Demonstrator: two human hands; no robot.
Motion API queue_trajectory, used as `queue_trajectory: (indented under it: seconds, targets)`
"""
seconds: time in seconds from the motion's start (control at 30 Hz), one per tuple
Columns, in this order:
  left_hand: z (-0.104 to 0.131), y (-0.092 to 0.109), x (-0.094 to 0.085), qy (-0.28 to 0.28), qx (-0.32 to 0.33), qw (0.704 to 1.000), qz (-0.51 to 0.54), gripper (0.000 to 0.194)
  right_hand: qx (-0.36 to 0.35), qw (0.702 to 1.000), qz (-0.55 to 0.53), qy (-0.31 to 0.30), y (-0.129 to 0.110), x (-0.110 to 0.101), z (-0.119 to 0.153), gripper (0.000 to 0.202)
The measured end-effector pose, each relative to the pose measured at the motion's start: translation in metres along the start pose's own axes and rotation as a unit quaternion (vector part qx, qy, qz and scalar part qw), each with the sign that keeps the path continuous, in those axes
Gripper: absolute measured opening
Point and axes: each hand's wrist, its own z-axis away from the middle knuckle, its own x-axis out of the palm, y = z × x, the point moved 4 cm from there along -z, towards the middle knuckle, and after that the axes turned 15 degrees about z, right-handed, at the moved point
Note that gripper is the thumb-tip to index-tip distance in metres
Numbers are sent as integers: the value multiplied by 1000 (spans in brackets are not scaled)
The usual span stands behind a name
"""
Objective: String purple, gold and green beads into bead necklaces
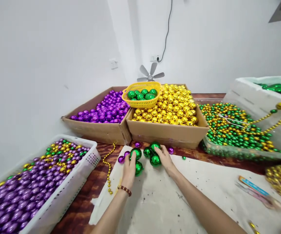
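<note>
My left hand, with a brown bead bracelet at the wrist, is closed around two shiny green balls above the white cloth. Small purple balls lie just left of its fingers. My right hand grips a cluster of large green balls at the cloth's far edge; its fingertips are partly hidden behind them. A narrow gap separates the two groups. Another purple ball is close to the right hand.
Ahead stand cardboard boxes of purple balls and gold balls, with a yellow basket of green balls on top. A white crate is at left, a clear bin at right. A gold bead string and scissors lie nearby.
</note>
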Motion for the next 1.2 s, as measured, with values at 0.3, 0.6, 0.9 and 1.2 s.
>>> queue_trajectory:
  seconds: [0.3,0.6,0.9,1.2]
  targets:
    - [6,-3,13,131,103,944,-284,56,11,975,218,-34,-2,-2,-2,63]
    - [4,-12,6,153,142,931,-298,60,-23,930,346,-118,12,-110,66,22]
    - [68,-14,32,108,362,891,-251,48,34,910,376,-173,71,-153,208,11]
    - [71,-19,58,29,358,869,-341,42,34,912,387,-133,95,-137,215,15]
